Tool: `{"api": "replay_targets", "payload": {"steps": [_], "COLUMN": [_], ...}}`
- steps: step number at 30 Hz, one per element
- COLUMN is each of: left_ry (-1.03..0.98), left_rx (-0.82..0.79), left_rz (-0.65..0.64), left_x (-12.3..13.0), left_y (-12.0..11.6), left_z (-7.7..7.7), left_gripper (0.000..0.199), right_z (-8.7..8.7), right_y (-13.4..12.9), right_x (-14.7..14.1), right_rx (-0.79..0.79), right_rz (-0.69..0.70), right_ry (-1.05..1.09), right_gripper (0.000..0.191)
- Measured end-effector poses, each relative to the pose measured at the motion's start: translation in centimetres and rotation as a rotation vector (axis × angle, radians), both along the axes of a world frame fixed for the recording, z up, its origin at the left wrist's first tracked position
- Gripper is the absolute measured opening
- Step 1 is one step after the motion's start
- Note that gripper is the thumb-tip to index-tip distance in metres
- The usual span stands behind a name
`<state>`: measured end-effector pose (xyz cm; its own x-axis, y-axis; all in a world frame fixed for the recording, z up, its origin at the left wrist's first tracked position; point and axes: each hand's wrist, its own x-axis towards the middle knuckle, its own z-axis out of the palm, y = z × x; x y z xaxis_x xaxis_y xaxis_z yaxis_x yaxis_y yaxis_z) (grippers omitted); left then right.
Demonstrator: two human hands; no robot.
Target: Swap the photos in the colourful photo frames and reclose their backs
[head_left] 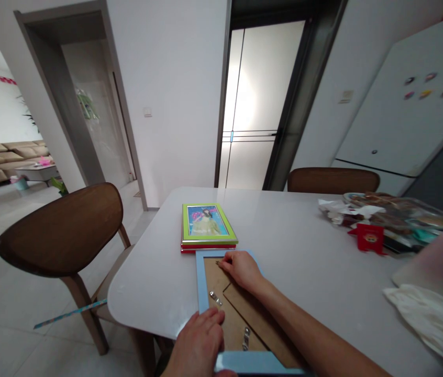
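1. Item under inspection: a light-blue picture frame (pixel 241 314). I find it lying face down on the white surface (pixel 146 293), close to the near edge, with its back exposed.
2. Back of the frame: a brown fibreboard backing (pixel 213 277) sits inside the blue rails. A fibreboard easel strut (pixel 263 324) lies diagonally across it. One metal clip (pixel 216 298) is fitted near the left rail, and a second metal clip (pixel 246 338) sits lower down.
3. My right hand (pixel 241 269) is open, resting on the upper part of the backing with the fingers extended. It is not clamped on anything.
4. My left hand (pixel 197 345) lies over the left rail near the lower corner, with the fingers curled. I cannot tell whether it is gripping the rail or only resting there.
5. Just beyond the frame's top rail is a stack of frames (pixel 208 230), with a green frame (pixel 206 222) holding a picture on top of red frames (pixel 208 248).
6. To my right on the surface are a clear plastic bag (pixel 386 220) of assorted items, a red card (pixel 370 238) and a white cloth (pixel 428 319).
7. A brown wooden chair (pixel 58 228) stands at the left side of the surface.
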<state>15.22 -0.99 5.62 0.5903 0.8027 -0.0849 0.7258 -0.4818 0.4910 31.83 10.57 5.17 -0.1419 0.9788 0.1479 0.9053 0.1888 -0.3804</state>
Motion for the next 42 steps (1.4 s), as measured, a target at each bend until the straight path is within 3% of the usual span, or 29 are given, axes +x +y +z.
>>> {"api": "replay_targets", "payload": {"steps": [9,22,28,34,42], "left_ry": [0.014,-0.002,-0.064,-0.084,-0.165], "left_rx": [-0.012,-0.015,0.003,-0.028,0.003], "left_rz": [0.007,0.035,0.049,0.051,0.021], "left_x": [0.1,-0.1,-0.8,-1.1,-1.1], "left_y": [-0.1,-0.6,-0.9,-1.2,-0.7], "left_z": [0.3,0.5,0.5,1.1,0.6], "left_gripper": [0.035,0.033,0.035,0.029,0.029], "right_z": [-0.4,-0.1,0.7,0.4,0.2], "right_y": [0.4,0.7,-1.6,-6.3,-6.8], "right_x": [-0.6,-1.3,-0.2,-1.1,-2.4], "right_rx": [-0.009,0.010,0.041,0.057,0.119], "right_rz": [-0.196,-0.226,-0.018,0.252,0.367], "right_ry": [-0.051,-0.005,0.088,0.101,-0.009], "right_gripper": [0.015,0.014,0.026,0.017,0.017]}}
